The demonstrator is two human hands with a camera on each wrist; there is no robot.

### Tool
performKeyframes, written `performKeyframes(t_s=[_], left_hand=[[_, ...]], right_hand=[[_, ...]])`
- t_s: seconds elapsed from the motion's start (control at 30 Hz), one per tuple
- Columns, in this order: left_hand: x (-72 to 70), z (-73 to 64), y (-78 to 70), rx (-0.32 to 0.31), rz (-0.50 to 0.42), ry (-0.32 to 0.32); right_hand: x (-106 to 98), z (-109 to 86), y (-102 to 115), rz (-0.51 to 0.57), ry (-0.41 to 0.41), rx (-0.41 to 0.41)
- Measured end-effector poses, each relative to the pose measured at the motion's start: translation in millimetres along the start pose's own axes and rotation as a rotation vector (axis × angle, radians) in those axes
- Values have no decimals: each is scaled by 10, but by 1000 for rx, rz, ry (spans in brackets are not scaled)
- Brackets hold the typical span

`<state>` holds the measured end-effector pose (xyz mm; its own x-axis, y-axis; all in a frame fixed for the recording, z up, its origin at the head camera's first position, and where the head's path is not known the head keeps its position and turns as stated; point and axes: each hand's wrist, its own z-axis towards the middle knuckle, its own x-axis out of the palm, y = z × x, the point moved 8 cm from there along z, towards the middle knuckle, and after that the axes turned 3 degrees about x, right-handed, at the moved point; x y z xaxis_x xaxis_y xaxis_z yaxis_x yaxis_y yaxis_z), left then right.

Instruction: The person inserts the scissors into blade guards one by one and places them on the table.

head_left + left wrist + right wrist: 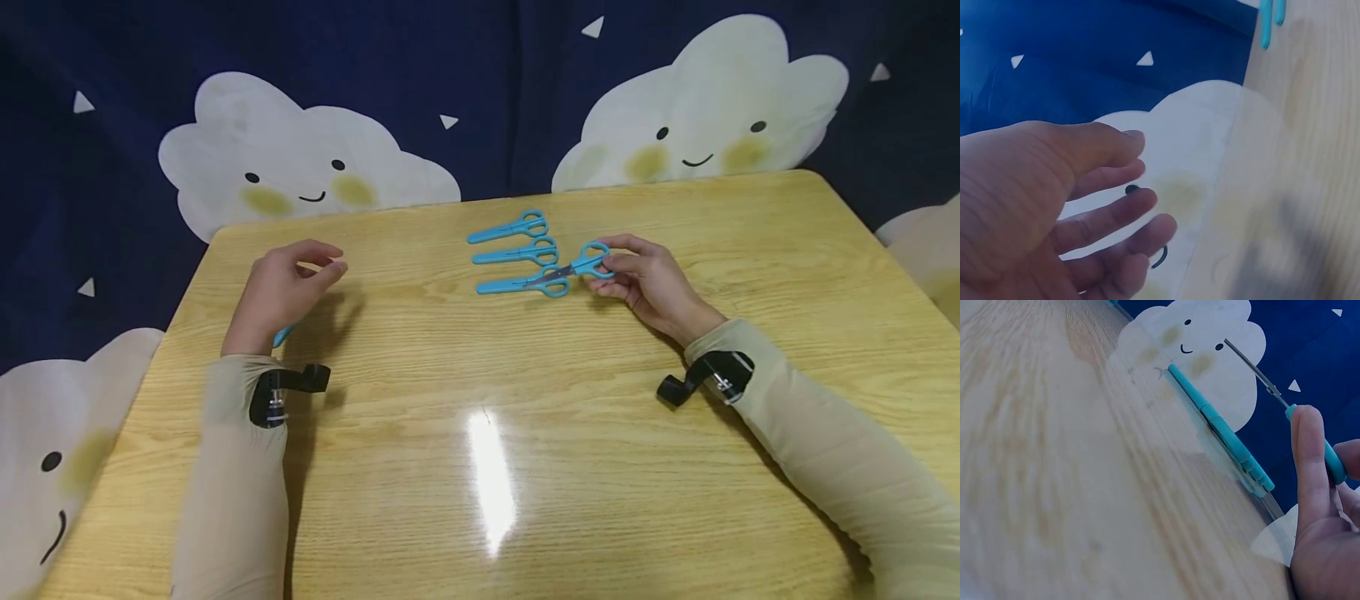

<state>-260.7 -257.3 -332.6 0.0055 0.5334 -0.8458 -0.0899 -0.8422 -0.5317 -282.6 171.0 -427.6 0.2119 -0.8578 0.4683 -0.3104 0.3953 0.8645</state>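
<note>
My right hand pinches a pair of blue-handled scissors by the finger loops. Their bare metal blades point left and overlap the nearest of three blue scissors on the table in the head view. Those three lie in a column: far scissors, middle scissors and near scissors, each with blue-covered blades and loops to the right. In the right wrist view the held scissors' blades stand raised above the tabletop. My left hand hovers at the table's left side, fingers loosely bent around nothing.
Partly hidden under the left wrist, a small blue piece lies on the table. The wooden table has a bright light reflection near its front. Behind it hangs a dark blue cloth with smiling clouds.
</note>
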Motion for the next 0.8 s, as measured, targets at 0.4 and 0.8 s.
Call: performKeyframes(t_s=[0.4,0.8], left_hand=[[-52,-65,278,-107,64,143],[-104,-138,692,-249,151,287]], right_hand=[[4,-2,0,1,13,0],[18,-11,5,18,25,-10]])
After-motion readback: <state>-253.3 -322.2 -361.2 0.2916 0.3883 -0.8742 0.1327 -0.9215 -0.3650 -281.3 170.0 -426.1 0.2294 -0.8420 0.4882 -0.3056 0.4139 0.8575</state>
